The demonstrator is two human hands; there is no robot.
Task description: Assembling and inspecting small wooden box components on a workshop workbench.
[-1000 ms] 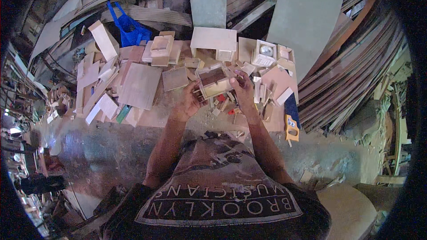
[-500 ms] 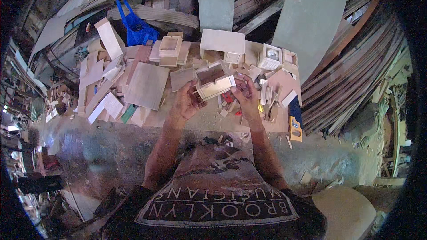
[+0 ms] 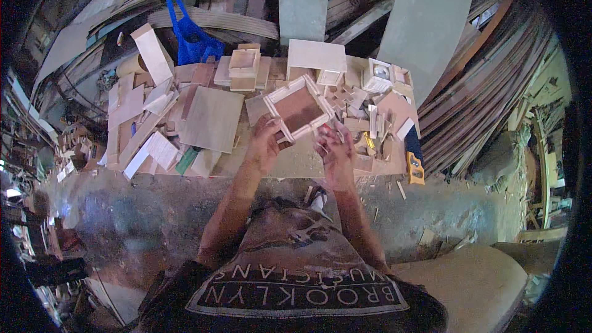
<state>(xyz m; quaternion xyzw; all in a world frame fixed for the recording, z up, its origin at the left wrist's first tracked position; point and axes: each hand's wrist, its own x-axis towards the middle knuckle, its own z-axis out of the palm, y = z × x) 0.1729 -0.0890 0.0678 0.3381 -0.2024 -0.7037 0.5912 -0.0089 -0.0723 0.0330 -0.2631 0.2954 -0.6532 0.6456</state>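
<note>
A small rectangular wooden box with pale notched rims and a brown inner panel is tilted above the table, its hollow side facing me. My left hand grips it by the lower left corner, thumb and fingers around the frame. Close by the box's lower right corner is my right hand, its fingers bent and smeared by motion. Whether they touch the box or hold anything cannot be made out. A bit of red shows beside those fingertips.
On the worktable lie a square board, wood offcuts, a small cabinet-like piece and a stacked wooden box. A yellow-handled saw sits at the right edge. Behind hangs a blue bag; long strips lean right.
The box has been turned so its hollow inside faces me more squarely. My right hand has moved down from the box's right end; my left hand still holds its corner.
</note>
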